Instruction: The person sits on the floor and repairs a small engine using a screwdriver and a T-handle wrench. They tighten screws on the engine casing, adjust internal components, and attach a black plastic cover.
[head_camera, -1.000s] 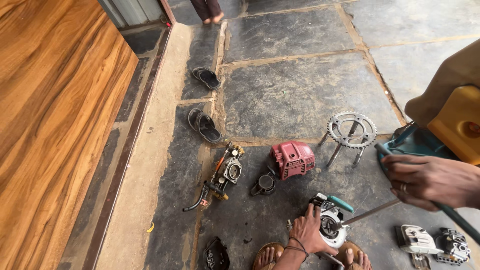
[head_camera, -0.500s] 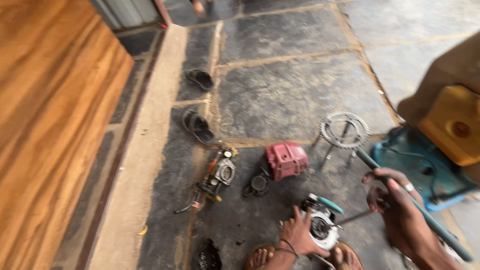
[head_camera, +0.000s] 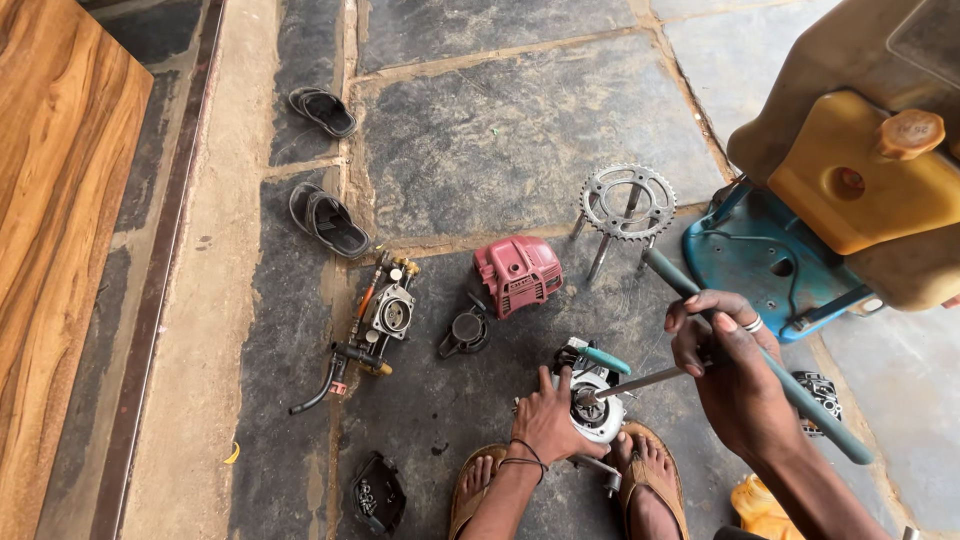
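Right hand (head_camera: 735, 375) moved in, gripping screwdriver (head_camera: 640, 382) | left hand (head_camera: 548, 418) clasps grimy white engine (head_camera: 597, 405)

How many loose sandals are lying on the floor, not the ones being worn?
2: one sandal lies near the top left by the concrete strip, the other sandal just below it, above the carburettor. More could be out of view.

Even, bright daylight covers the grey stone floor (head_camera: 520, 130); shadows are soft and short. The frame is sharp, with slight wide-angle bending at edges.
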